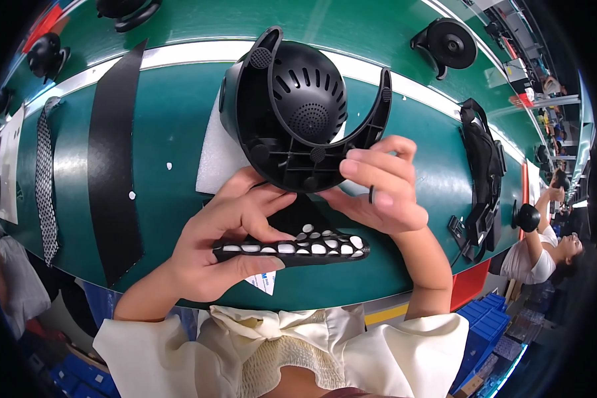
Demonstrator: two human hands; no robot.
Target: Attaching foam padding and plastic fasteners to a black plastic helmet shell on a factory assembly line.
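Two bare hands, close together. Left hand (209, 232): thumb and fingers pinching a white-dotted black sheet (292, 249). Right hand (388, 192): fingers part-curled, fingertips at the base (298, 162) of a black device (308, 93) just beyond both hands; cannot tell whether gripping. Beyond left hand, white foam (213, 149); farther left, black strip (113, 166). Well right of right hand, black strap (479, 149).
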